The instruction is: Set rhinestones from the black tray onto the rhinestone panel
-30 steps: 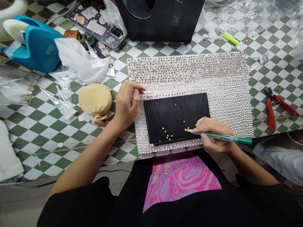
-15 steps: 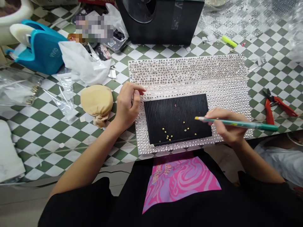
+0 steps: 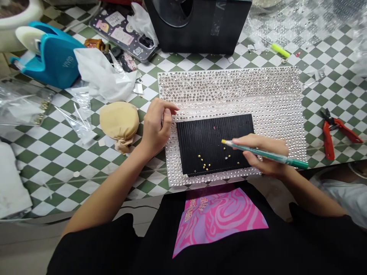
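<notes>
Right fingers clamp a green pen, tip shifted inward over the black mat, nearer gold beads. Left fingers curl beside the mat; grip unclear.

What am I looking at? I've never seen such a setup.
No machine: these are a person's bare hands, seen from a camera worn on the head, looking forward and down. The right hand holds a green pen-like tool, its yellow tip over a black ribbed pad scattered with gold beads. The left hand lies curled at the edge of a stone-studded mat beneath the pad; whether it holds anything is unclear. On the checkered table sit a beige pouch and red-handled pliers.
</notes>
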A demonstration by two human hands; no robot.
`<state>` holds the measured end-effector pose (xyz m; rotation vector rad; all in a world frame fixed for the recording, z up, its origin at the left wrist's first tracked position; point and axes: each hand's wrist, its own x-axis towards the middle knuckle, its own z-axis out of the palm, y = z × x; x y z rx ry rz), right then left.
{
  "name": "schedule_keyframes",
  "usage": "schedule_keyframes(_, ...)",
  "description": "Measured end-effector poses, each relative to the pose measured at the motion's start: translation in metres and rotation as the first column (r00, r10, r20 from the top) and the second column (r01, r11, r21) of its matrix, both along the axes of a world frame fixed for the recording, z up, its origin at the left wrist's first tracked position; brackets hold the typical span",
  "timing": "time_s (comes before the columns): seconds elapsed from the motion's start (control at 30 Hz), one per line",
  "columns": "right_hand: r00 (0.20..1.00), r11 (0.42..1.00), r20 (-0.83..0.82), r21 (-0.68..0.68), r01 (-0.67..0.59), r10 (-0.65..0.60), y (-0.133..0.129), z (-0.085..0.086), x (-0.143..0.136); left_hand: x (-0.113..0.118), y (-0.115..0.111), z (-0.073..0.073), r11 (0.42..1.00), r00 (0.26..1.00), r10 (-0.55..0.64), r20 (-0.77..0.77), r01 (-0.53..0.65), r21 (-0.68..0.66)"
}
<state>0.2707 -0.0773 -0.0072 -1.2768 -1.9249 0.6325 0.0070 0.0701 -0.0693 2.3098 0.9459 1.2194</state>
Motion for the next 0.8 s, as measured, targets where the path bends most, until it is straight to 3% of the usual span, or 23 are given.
schedule_keyframes(0.23,0.998,0.999,-0.049,0.047,-0.025,0.027,-0.013,-0.015,-0.006,0.0,0.0,0.0,1.0,1.0,0.009,-0.018,-0.01,-0.02)
schedule_keyframes(0.6,0.994,0.993,-0.066,0.083,-0.08,0.086,-0.013,-0.02,-0.006,0.0,0.0,0.0,1.0,1.0,0.012,-0.027,-0.012,-0.005)
schedule_keyframes(0.73,0.984,1.0,-0.176,-0.013,-0.007,0.004,-0.014,-0.018,0.002,0.001,-0.001,0.0,0.999,1.0,0.02,-0.012,-0.02,-0.026)
schedule_keyframes(0.8,0.967,0.994,-0.231,-0.049,0.101,-0.11,-0.009,-0.014,0.009,0.002,-0.001,0.0,1.0,1.0,0.017,0.0,-0.017,-0.017)
